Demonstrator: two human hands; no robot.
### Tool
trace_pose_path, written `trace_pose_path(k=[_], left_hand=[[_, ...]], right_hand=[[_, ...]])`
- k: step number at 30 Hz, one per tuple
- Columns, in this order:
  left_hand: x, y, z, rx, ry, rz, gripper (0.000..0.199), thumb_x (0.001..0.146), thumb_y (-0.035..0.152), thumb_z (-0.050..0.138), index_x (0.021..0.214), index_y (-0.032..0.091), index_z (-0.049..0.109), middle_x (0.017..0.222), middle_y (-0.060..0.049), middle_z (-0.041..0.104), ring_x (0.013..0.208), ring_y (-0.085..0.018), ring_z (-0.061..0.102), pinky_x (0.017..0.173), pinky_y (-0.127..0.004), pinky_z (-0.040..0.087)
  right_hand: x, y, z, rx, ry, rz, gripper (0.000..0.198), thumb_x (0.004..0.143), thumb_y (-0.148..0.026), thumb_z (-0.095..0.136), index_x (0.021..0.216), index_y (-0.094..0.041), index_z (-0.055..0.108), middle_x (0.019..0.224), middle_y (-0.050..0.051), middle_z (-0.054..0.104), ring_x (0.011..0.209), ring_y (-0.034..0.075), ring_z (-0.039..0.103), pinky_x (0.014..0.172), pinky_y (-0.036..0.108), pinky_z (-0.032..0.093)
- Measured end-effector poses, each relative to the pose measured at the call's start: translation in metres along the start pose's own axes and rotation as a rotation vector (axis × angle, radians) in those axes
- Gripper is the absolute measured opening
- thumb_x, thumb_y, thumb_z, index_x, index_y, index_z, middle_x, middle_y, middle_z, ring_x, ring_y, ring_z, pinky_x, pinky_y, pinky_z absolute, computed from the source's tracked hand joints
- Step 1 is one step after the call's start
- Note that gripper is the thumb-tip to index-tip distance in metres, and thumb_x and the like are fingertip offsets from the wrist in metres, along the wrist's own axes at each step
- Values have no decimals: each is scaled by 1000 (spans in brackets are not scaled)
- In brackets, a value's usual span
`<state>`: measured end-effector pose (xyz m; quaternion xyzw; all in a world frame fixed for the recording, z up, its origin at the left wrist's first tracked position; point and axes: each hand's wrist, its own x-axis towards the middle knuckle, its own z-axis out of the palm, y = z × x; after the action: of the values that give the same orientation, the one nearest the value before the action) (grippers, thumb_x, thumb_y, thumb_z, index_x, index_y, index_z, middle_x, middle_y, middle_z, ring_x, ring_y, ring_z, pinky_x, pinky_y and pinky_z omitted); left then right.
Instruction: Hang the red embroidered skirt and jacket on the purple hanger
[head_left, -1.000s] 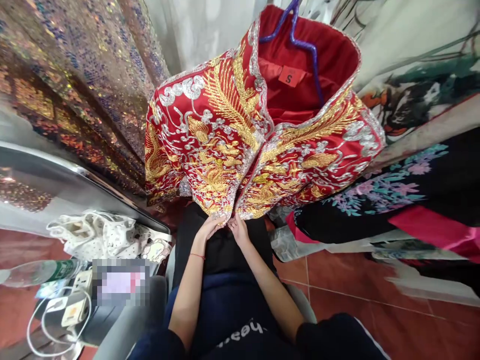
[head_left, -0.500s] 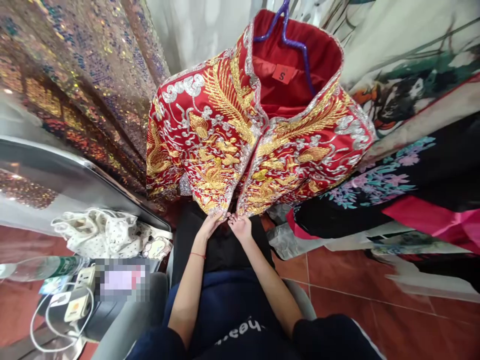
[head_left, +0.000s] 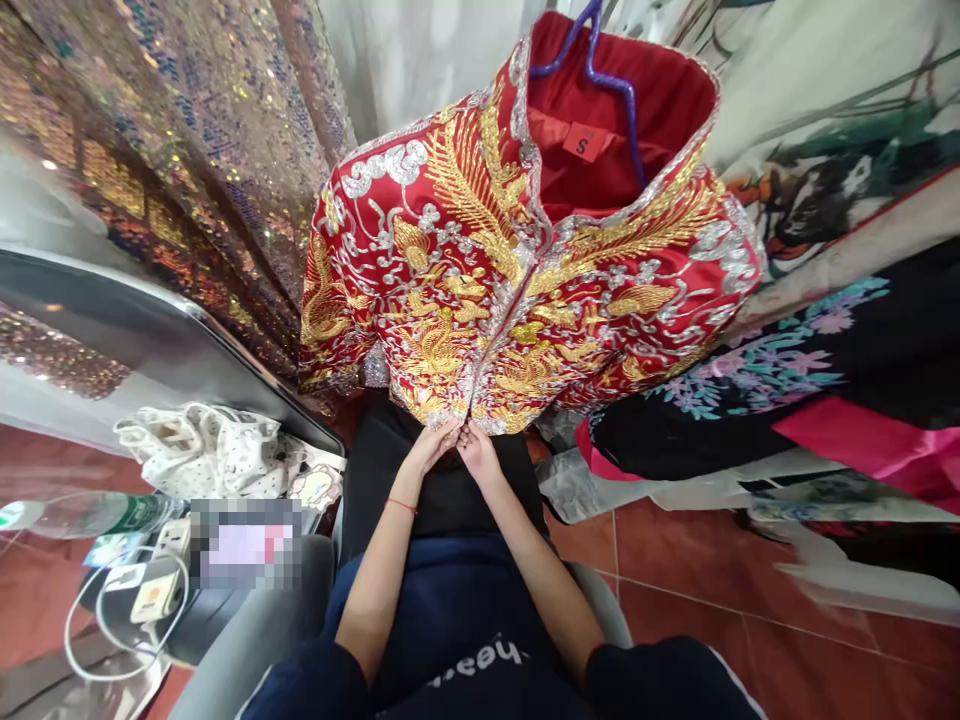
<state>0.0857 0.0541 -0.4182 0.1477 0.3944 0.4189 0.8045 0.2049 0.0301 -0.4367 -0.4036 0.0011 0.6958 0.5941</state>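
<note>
Left of the red embroidered jacket (head_left: 517, 270), a plastic bottle (head_left: 90, 513), a white power strip (head_left: 154, 590) with its cable and a crumpled white spotted cloth (head_left: 202, 450) lie low beside a sequined drape (head_left: 172, 160).

The jacket hangs on a purple hanger (head_left: 611, 85), front toward the person, an "S" label (head_left: 585, 142) showing inside its collar. Half a second ago its two front panels stood parted at the hem, dark showing between them; now they meet along the centre line. So the front is being closed at its lowest point.

The left hand (head_left: 431, 447) pinches the left panel's hem edge, and the right hand (head_left: 478, 450) pinches the facing edge, fingertips touching. Whether a fastening sits between them I cannot tell, the fingers covering it.

Right of the jacket, a black floral garment (head_left: 787, 370) hangs above the red tiled floor (head_left: 712, 590).
</note>
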Motion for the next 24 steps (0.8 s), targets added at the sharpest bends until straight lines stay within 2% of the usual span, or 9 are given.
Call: trace_pose_path(k=[4, 7, 10, 15, 18, 21, 24], left_hand=[[-2, 5, 3, -57, -86, -90, 34, 85, 17, 72, 62, 15, 47, 50, 9, 36, 40, 0, 28, 44, -14, 35], [-1, 7, 10, -94, -133, -129, 42, 92, 17, 61, 58, 18, 38, 50, 10, 25, 40, 0, 22, 43, -13, 31], [-2, 6, 17, -110, -159, -133, 43, 94, 16, 58, 58, 18, 35, 52, 9, 25, 40, -1, 21, 41, -13, 28], [-5, 2, 22, -77, -177, -85, 40, 89, 21, 66, 59, 16, 40, 55, 9, 28, 42, 0, 19, 41, -14, 23], [-6, 2, 21, -26, -174, -41, 42, 84, 27, 72, 58, 16, 41, 53, 10, 29, 42, 0, 17, 41, -16, 20], [-7, -2, 21, 46, -158, 16, 45, 79, 36, 78, 57, 16, 44, 50, 10, 30, 43, -1, 19, 42, -19, 18], [-10, -14, 23, 107, -108, 114, 46, 75, 45, 81, 60, 15, 50, 50, 8, 37, 44, -1, 24, 45, -20, 19]], right_hand=[[-1, 2, 0, -5, -2, -2, 8, 76, -18, 74, 75, -22, 67, 68, -4, 68, 62, 10, 61, 62, 22, 51], [-4, 2, 1, -16, -14, -17, 5, 76, -21, 73, 79, -23, 69, 77, -2, 72, 76, 14, 67, 71, 26, 55], [-7, 3, 4, -23, -41, -51, 10, 76, -25, 75, 85, -24, 71, 86, -1, 75, 88, 16, 69, 81, 30, 56], [-9, 6, 12, -17, -77, -118, 16, 74, -30, 78, 87, -22, 71, 96, 1, 75, 101, 16, 67, 93, 29, 54], [-8, 9, 13, -15, -81, -127, 15, 74, -31, 78, 82, -21, 70, 90, 1, 74, 95, 15, 67, 91, 27, 54], [-7, 10, 12, -26, -82, -116, 16, 75, -32, 77, 78, -19, 69, 79, 1, 70, 83, 15, 67, 81, 27, 56], [-8, 8, 10, -27, -72, -128, 17, 75, -32, 77, 73, -20, 66, 71, -1, 67, 78, 14, 66, 77, 26, 55]])
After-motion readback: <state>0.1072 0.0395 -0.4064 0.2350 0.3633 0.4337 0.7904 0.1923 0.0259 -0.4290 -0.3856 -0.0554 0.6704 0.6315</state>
